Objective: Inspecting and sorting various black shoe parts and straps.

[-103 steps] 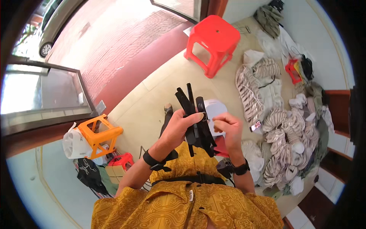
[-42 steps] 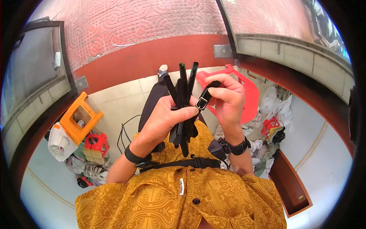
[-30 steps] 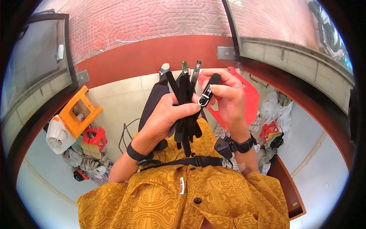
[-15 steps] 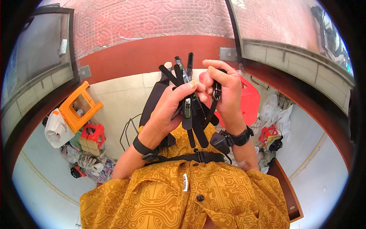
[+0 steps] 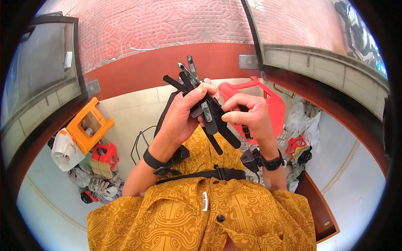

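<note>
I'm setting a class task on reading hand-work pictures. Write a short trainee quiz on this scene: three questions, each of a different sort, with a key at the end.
1. Multiple choice. What is the main colour of the patterned shirt?
A) Sky blue
B) Mustard yellow
C) Plain white

2. True or false. The person's left grip holds several black straps, their ends fanned out.

3. Fill in the blank. Partly hidden behind the right grip is a large ____ stool.

Key: 1. B; 2. True; 3. red.
</note>
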